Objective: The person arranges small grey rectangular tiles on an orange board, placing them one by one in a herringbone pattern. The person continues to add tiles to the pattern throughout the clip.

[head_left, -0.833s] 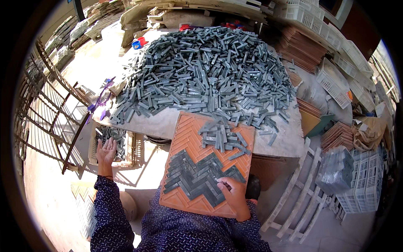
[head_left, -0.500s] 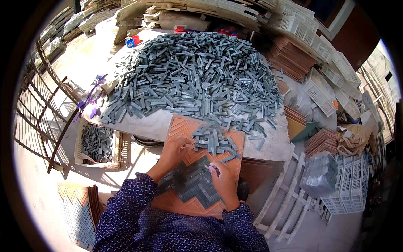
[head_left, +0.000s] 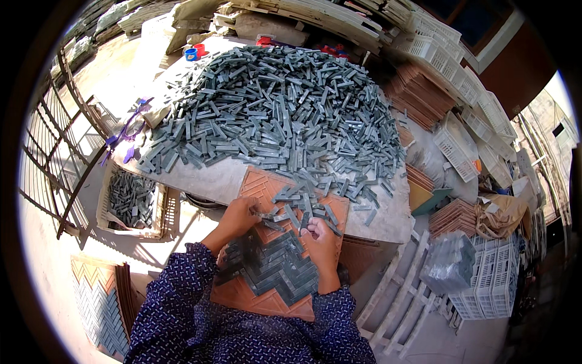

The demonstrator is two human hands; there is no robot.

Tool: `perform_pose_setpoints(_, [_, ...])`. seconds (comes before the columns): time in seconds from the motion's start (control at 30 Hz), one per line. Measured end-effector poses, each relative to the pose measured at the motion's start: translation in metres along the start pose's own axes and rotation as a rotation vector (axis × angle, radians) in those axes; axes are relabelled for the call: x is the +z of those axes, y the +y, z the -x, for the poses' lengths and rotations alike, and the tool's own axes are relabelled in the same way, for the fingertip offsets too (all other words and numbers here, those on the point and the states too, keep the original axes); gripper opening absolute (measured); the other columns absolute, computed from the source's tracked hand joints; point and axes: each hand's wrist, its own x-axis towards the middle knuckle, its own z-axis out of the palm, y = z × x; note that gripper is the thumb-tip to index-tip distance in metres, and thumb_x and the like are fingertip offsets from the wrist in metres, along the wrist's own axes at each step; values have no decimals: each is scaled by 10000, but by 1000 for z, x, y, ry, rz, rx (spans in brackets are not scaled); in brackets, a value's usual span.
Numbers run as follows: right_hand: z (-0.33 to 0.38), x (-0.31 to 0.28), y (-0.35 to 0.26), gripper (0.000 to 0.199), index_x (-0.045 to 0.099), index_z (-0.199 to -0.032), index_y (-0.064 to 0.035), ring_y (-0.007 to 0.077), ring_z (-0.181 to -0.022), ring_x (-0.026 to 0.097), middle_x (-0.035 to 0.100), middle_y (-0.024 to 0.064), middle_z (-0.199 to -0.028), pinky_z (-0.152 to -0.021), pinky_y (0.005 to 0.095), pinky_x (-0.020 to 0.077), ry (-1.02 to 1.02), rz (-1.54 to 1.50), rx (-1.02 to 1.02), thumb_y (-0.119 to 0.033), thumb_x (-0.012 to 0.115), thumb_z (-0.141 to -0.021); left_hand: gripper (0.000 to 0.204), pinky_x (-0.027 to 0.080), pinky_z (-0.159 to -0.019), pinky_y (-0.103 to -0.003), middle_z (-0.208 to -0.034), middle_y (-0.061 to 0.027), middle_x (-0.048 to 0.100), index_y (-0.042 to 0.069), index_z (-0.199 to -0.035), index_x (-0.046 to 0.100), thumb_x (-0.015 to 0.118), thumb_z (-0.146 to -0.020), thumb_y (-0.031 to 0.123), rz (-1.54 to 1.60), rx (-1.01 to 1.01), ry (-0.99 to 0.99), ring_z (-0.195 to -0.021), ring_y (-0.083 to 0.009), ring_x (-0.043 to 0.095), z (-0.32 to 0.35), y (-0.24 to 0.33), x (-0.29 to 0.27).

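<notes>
Tray [head_left: 260, 184] part-laid | L hand [head_left: 241, 215] nr strips [head_left: 292, 215] | R hand [head_left: 320, 236] w/ dk strip [head_left: 305, 219]

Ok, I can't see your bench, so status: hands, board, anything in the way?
Left hand at loose strips; right hand pinching a dark strip. Orange board partly filled with dark herringbone. Loose strips cover some upper grooves.

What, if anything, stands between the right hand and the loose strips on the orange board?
Nothing visible: the right hand is at the near edge of the loose dark strips on the orange board; the left hand is off to the left.
</notes>
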Motion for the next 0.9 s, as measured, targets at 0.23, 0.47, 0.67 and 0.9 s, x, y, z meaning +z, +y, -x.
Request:
perform_pose_setpoints(0.23, [10,40,-50,392,531,-1200,-37,186,-704,640,647,108,-827,-631,324,501,-326,174,-111,-49,629,-821,185,460,-638,-361,-759,-132,575,14,-878,655,705,-706,59,-11,-78,318,-690,-275,576,67,-23,-25])
perform_pose_setpoints(0.47, [2,58,-59,248,598,-1063,-20,285,-697,640,643,188,-806,-630,373,493,-251,651,-266,-57,596,-817,200,479,-723,-386,-863,-144,577,36,-953,648,640,-755,14,-1,-42,367,-820,-328,591,82,-28,-6])
perform_pose_setpoints(0.67, [-12,52,-43,250,614,-1057,11,246,-698,647,659,168,-817,-621,335,497,-245,226,-135,-40,634,-813,189,494,-708,-375,-859,-133,599,26,-903,652,649,-718,-14,17,113,403,-793,-318,603,74,-33,-2])
perform_pose_setpoints(0.9, [-1,65,-40,233,626,-1033,31,229,-710,650,666,164,-831,-631,316,502,-252,461,-266,-31,649,-810,133,480,-748,-406,-878,-134,586,46,-895,654,609,-771,26,15,33,336,-853,-336,593,71,-34,-2])
